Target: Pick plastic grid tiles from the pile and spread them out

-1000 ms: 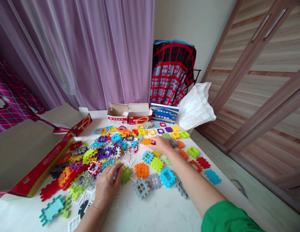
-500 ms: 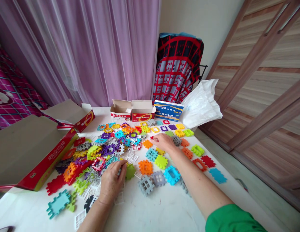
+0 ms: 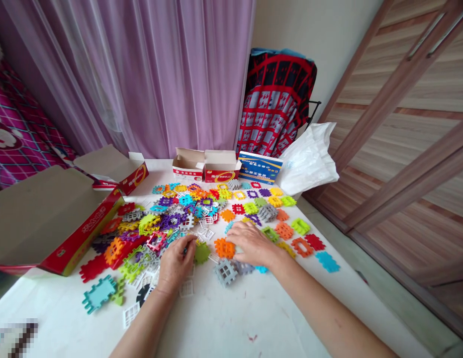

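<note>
My left hand (image 3: 178, 262) rests at the near edge of a heap of coloured plastic interlocking tiles, fingers curled together; what they hold, if anything, is hidden. A green tile (image 3: 202, 253) lies just right of its fingertips. My right hand (image 3: 251, 244) is spread low over several tiles, its fingers stretched out and partly covering them. An orange window tile (image 3: 224, 247) is beside its thumb, and a light blue tile (image 3: 229, 227) shows at its fingertips. Nearer to me is a grey window tile (image 3: 226, 272). Beyond the right hand, a red tile (image 3: 237, 209) lies flat.
Open cardboard boxes stand at the left, a large one (image 3: 85, 226) and a smaller one (image 3: 134, 177). Along the back are two small red-and-white boxes (image 3: 221, 175), a blue box (image 3: 260, 168) and a white plastic bag (image 3: 309, 159). Loose tiles spread along the right table side.
My right hand has come back toward me from the red tile, which now lies uncovered, and has spread over nearer tiles. My left hand stays almost in place. The view has shifted slightly.
</note>
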{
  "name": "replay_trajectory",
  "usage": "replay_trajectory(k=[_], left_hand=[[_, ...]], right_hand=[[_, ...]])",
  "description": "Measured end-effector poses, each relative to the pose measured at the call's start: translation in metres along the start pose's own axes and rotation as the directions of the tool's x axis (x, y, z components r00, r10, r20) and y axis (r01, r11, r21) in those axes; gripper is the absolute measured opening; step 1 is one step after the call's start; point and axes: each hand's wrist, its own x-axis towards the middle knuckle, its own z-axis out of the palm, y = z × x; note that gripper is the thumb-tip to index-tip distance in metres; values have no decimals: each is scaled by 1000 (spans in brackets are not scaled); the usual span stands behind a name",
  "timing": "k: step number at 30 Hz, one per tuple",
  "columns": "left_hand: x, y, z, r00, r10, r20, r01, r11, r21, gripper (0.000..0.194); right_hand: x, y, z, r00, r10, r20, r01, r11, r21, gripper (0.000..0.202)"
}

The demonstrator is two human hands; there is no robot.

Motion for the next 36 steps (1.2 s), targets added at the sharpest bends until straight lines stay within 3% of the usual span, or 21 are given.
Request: replay_trajectory(k=[6, 14, 21, 28, 36], left_hand=[[-1, 0, 0, 1000, 10, 10, -10, 1000, 5, 29], [-1, 1, -1, 1000, -13, 18, 13, 1000, -5, 29], [-1, -3, 1, 1000, -7, 15, 8, 1000, -25, 30], [0, -3, 0, 1000, -21, 7, 21, 999, -35, 30], [1, -2, -1, 1000, -25, 2, 25, 999, -41, 30]], right_hand=[[10, -8, -4, 996, -17, 83, 25, 995, -97, 26], [24, -7, 1, 995, -29, 92, 36, 996, -78, 33], [32, -13, -8, 992, -12, 129, 27, 993, -111, 41], [42, -16, -16, 976, -6, 217, 44, 984, -170, 32], [41, -14, -13, 980, -7, 199, 37, 988, -148, 39]])
